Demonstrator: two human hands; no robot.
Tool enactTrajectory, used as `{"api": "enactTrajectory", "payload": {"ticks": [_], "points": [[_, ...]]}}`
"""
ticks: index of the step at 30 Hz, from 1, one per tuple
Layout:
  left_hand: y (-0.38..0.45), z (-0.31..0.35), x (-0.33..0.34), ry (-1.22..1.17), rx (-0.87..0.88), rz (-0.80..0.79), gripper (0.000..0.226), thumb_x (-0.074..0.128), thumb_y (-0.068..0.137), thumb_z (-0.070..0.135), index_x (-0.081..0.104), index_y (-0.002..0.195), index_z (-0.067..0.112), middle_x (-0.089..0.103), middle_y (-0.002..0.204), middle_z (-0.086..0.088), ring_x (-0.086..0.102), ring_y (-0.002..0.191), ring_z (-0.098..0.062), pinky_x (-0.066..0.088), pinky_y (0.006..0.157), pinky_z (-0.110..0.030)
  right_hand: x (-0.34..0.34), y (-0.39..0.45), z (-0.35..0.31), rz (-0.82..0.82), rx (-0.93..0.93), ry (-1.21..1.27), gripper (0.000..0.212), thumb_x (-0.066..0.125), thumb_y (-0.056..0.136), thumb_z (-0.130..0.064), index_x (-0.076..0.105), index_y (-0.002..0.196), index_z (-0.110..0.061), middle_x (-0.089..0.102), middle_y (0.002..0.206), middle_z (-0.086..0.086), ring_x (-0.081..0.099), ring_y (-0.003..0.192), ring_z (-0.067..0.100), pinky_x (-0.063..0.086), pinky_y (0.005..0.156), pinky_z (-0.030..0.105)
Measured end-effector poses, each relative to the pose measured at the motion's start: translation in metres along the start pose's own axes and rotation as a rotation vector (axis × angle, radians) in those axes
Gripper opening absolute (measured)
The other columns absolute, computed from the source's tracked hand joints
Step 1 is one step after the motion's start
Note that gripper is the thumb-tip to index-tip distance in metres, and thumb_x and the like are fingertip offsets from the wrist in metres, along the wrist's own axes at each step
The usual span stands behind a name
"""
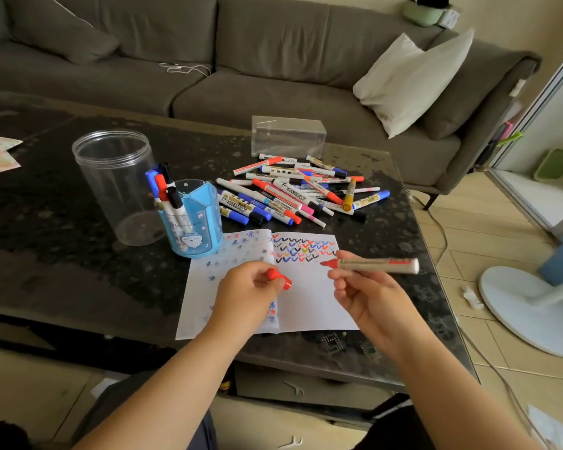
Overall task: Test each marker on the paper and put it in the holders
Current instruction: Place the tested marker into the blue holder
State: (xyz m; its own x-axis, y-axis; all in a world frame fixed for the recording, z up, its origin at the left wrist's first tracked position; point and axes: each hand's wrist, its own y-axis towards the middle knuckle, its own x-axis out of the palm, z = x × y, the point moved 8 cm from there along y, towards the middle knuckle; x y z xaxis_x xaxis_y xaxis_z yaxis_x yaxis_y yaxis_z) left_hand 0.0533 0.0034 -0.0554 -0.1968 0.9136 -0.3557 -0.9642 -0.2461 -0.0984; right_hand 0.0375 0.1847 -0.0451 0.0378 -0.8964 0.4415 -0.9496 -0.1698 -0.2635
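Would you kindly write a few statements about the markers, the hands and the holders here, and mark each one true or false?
1. The right hand holds an uncapped red marker. True.
2. The left hand is empty. False: it pinches the red cap.
3. The blue pen holder already has several markers standing in it. True.
4. The clear round jar is full of markers. False: nothing shows inside it.
5. The pile of markers lies on the paper. False: it lies on the dark table beyond the paper.
6. The paper carries rows of coloured tick marks. True.
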Motion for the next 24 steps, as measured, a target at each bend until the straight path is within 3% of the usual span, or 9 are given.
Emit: {"api": "enactTrajectory", "payload": {"ticks": [2,4,8,12,14,16,19,24], "points": [[0.010,0.003,0.010,0.101,0.078,-0.016,0.005,0.063,0.087,0.016,0.066,0.090,0.020,0.072,0.090,0.010,0.064,0.087,-0.005,0.047,0.067,-0.009,-0.011,0.017,-0.001,0.050,-0.056,-0.240,0.015,0.048,0.097,-0.009,0.063,0.100,-0.009,0.059,0.063,0.000,0.045,0.061,0.011,0.044,0.058,0.021],[0.019,0.005,0.021,0.193,0.151,-0.021,0.012,0.064,0.087,0.017,0.066,0.098,0.020,0.070,0.094,0.009,0.062,0.088,-0.006,0.043,0.073,-0.011,-0.018,0.033,-0.006,0.127,-0.109,-0.504,0.025,0.049,0.097,-0.029,0.066,0.090,-0.012,0.049,0.054,-0.006,0.039,0.054,0.007,0.036,0.058,0.023],[0.031,0.014,0.037,0.332,0.323,-0.014,0.016,0.063,0.088,0.022,0.065,0.103,0.017,0.056,0.089,0.012,0.053,0.087,-0.005,0.033,0.074,-0.009,-0.026,0.062,-0.010,0.236,-0.169,-0.704,0.034,0.044,0.096,-0.044,0.071,0.087,-0.025,0.052,0.056,-0.004,0.045,0.050,0.002,0.038,0.060,0.024],[0.034,0.005,0.048,0.403,0.449,0.019,0.011,0.067,0.084,0.023,0.065,0.090,0.015,0.061,0.082,0.007,0.052,0.084,-0.015,0.039,0.079,-0.026,-0.029,0.088,-0.007,0.241,-0.234,-0.845,0.019,0.060,0.091,-0.032,0.068,0.084,-0.016,0.060,0.064,-0.006,0.053,0.051,-0.006,0.041,0.052,0.011],[0.034,0.000,0.046,0.399,0.465,0.069,0.010,0.070,0.081,0.022,0.066,0.087,0.014,0.058,0.079,0.010,0.044,0.080,-0.013,0.030,0.076,-0.023,-0.031,0.094,-0.006,0.266,-0.268,-0.847,0.014,0.064,0.088,-0.021,0.063,0.082,-0.009,0.063,0.067,-0.008,0.055,0.053,-0.007,0.039,0.047,0.008],[0.034,-0.001,0.045,0.398,0.494,0.101,0.011,0.073,0.079,0.019,0.066,0.085,0.014,0.052,0.076,0.014,0.040,0.078,-0.010,0.025,0.074,-0.020,-0.032,0.095,-0.006,0.271,-0.311,-0.824,0.016,0.062,0.088,-0.015,0.055,0.076,-0.006,0.063,0.063,-0.011,0.057,0.055,-0.005,0.037,0.045,0.008],[0.036,-0.002,0.045,0.401,0.496,0.111,0.012,0.074,0.077,0.018,0.066,0.084,0.014,0.051,0.075,0.014,0.041,0.079,-0.012,0.031,0.075,-0.024,-0.028,0.094,-0.004,0.224,-0.338,-0.809,0.026,0.059,0.090,-0.008,0.045,0.067,-0.008,0.058,0.055,-0.015,0.054,0.050,-0.010,0.034,0.043,0.006],[0.037,-0.004,0.046,0.402,0.466,0.096,0.015,0.072,0.079,0.021,0.066,0.090,0.013,0.050,0.079,0.013,0.040,0.085,-0.011,0.032,0.077,-0.026,-0.026,0.096,-0.002,0.189,-0.364,-0.831,0.031,0.059,0.090,-0.007,0.044,0.064,-0.011,0.055,0.057,-0.012,0.053,0.049,-0.010,0.035,0.044,0.007]]}}
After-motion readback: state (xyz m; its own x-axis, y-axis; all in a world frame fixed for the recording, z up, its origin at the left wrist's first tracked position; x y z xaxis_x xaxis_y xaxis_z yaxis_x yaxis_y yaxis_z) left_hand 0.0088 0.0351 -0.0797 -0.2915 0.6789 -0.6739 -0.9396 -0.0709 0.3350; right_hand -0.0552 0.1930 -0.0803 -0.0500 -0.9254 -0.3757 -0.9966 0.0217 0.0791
